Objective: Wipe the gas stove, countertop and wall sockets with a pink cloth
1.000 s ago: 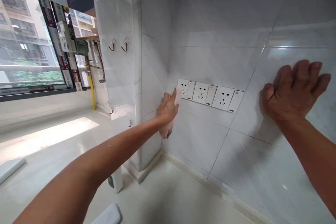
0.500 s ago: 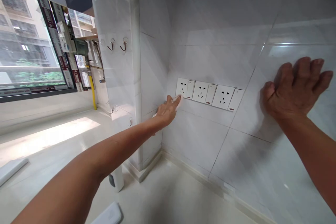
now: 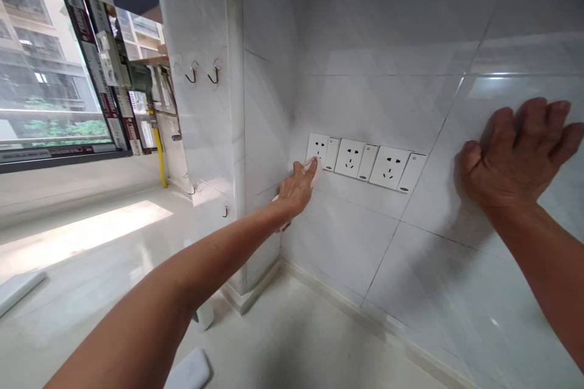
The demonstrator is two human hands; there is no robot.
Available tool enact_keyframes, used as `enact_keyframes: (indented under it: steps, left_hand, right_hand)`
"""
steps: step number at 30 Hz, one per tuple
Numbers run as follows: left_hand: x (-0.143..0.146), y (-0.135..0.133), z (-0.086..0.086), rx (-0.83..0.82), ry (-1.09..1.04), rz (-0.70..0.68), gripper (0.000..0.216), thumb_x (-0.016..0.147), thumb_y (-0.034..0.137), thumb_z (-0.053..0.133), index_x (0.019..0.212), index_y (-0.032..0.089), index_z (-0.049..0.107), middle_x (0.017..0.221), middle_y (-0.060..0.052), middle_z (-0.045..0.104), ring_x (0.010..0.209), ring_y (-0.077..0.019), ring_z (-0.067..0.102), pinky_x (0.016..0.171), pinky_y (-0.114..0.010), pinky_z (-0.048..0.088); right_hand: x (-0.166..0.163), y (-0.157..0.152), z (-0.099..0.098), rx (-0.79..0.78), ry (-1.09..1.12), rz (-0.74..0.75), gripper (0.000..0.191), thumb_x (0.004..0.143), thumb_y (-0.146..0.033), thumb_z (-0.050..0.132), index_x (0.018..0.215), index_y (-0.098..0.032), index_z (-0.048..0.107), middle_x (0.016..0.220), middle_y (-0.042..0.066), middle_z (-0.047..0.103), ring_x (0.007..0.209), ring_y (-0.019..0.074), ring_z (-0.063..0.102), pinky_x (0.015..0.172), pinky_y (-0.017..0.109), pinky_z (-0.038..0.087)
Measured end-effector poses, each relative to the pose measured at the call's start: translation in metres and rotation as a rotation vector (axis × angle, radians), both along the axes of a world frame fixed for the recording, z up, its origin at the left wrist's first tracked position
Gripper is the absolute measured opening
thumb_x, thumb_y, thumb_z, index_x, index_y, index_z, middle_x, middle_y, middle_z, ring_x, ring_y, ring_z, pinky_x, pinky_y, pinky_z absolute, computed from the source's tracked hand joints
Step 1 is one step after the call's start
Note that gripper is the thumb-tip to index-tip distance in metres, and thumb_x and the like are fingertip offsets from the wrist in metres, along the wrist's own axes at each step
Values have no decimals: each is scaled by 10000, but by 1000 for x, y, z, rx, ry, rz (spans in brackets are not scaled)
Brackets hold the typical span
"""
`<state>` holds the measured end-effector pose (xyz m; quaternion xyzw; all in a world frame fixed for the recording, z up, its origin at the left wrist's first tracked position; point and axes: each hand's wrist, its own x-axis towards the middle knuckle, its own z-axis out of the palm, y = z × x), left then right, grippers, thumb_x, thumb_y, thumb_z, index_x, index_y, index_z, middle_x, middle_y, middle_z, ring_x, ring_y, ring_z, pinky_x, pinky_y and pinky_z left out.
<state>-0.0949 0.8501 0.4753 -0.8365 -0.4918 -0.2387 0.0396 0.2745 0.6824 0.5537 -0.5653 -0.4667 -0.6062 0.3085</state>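
Note:
My left hand (image 3: 295, 188) reaches forward and presses a thin white cloth (image 3: 316, 169) against the lower left part of the nearest-to-corner wall socket (image 3: 318, 144). Its fingers are closed on the cloth, and more of it shows below the palm. Two similar sockets, a middle one (image 3: 350, 156) and a right one (image 3: 387, 167), follow in a row, each with a switch on its right side. Flat against the tiled wall (image 3: 356, 103), to the right of the sockets, my right hand (image 3: 515, 155) rests with fingers spread, holding nothing.
Hooks (image 3: 214, 73) are stuck on the tiled pillar (image 3: 201, 127) at left. A yellow pipe (image 3: 160, 158) stands by the window (image 3: 50, 79). On the pale countertop (image 3: 283, 328) lie a white object (image 3: 189, 369) and, beside the pillar, a white container (image 3: 206, 315) partly behind my arm.
My left hand has moved slightly right and up with the cloth, now covering more of the left socket's lower part. My right hand stays on the wall.

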Motion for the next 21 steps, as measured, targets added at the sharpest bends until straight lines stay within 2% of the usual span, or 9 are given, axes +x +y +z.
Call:
enact_keyframes:
  steps: [6,8,10,14,18,21]
  left_hand:
    - [0,7,30,-1,-148,69,732,1048,217,445,1691,423,163,1513,-152,446,1039,-299,719,951,-475,561]
    - [7,3,28,0,-147,65,740,1044,220,461,1696,403,162,1515,-160,442,1071,-310,710,952,-466,556]
    - [13,-3,18,-12,-135,39,750,1040,228,469,1702,383,153,1512,-163,443,1087,-312,704,941,-453,557]
    - [12,-14,5,-43,-88,-46,748,1033,255,477,1700,384,164,1507,-151,434,1010,-268,716,907,-427,570]
    - [-2,-11,17,-53,-163,-27,703,1050,316,470,1689,414,193,1515,-125,434,1029,-271,710,941,-438,562]
    - [0,-8,23,-54,-203,15,711,1046,302,463,1696,374,185,1529,-141,432,1067,-295,702,976,-465,551]
  right_hand:
    - [-3,1,0,5,10,-5,916,790,-287,581,1648,-249,264,1713,194,242,1602,483,165,1182,792,155]
    - [-3,1,0,12,6,-15,917,796,-293,582,1652,-244,257,1714,199,240,1603,485,162,1181,794,153]
    - [-2,1,-1,9,6,-6,920,804,-299,583,1659,-257,245,1719,191,233,1605,486,157,1180,799,141]
    - [2,0,-1,-14,10,29,903,841,-325,561,1674,-284,214,1733,177,207,1611,485,130,1177,811,102]
    - [2,0,0,-11,1,56,853,866,-343,538,1659,-317,225,1740,153,193,1613,487,119,1159,832,107]
    - [0,-1,0,0,-25,29,857,862,-333,535,1659,-298,222,1726,163,218,1612,475,140,1164,812,152]
